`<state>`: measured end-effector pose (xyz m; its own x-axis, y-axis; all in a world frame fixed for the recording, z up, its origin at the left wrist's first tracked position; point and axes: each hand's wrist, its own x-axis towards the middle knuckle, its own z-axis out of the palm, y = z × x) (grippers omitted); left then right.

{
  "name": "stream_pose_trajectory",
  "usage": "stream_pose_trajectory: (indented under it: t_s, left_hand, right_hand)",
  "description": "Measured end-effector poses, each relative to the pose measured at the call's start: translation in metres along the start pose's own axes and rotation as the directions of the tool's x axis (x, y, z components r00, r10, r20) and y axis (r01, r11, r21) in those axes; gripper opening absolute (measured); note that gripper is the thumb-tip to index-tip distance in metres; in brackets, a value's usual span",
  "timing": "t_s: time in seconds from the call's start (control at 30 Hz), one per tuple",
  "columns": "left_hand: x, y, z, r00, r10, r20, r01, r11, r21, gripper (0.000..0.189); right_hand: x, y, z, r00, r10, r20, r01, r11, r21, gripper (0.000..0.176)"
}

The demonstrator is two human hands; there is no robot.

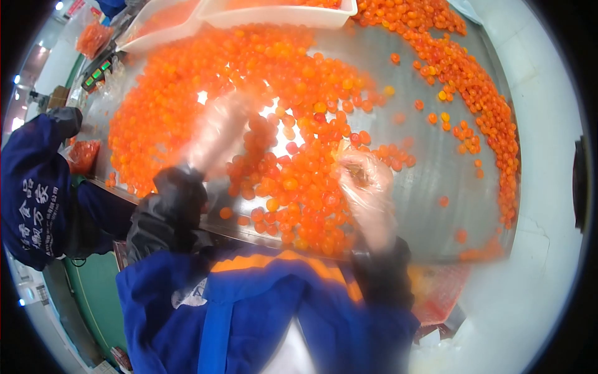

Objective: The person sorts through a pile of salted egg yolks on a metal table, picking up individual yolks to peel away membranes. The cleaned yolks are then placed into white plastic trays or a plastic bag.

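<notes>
A wide spread of orange salted egg yolks (299, 199) lies loose on a metal table (430, 212). My left hand (221, 131), in a clear plastic glove, is over the yolks left of the middle, and motion smears its fingers. Also in a clear glove, my right hand (369, 193) rests at the right edge of the central heap. Its fingers are curled together beside the yolks, and I cannot tell what is inside them. Dark sleeves cover both my wrists.
White trays (280, 17) holding yolks stand at the far edge. More yolks (486, 106) line the table's right rim. A scale (96, 76) and bagged yolks (82, 154) are on the left, near another person (37, 187). A red crate (441, 296) sits below the table's right end.
</notes>
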<state>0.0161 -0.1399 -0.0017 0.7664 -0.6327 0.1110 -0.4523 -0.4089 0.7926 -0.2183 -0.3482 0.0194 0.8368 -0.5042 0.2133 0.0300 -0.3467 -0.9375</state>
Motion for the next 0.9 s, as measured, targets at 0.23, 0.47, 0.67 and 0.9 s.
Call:
stream_pose_trajectory:
  t_s: [0.23,0.47,0.67,0.9]
  left_hand:
    - [0.063,-0.097,-0.052,0.929,-0.282,-0.239,0.24,0.952,-0.19,0.021]
    - [0.076,-0.079,-0.047,0.948,-0.272,0.164,0.124,0.792,0.598,0.02]
    - [0.067,-0.12,-0.032,0.979,-0.063,0.195,-0.1,0.685,0.722,0.02]
    - [-0.008,0.039,0.012,0.959,-0.164,0.23,0.253,0.863,-0.438,0.018]
  right_hand:
    - [-0.004,0.004,-0.006,0.99,-0.124,-0.073,0.123,0.992,-0.016,0.018]
    - [-0.005,-0.001,-0.009,0.991,-0.133,-0.013,0.131,0.988,-0.083,0.02]
    - [-0.009,0.0,-0.008,0.996,-0.094,-0.004,0.094,0.995,-0.041,0.02]
    - [0.009,-0.023,0.002,0.976,-0.211,0.046,0.215,0.971,-0.105,0.022]
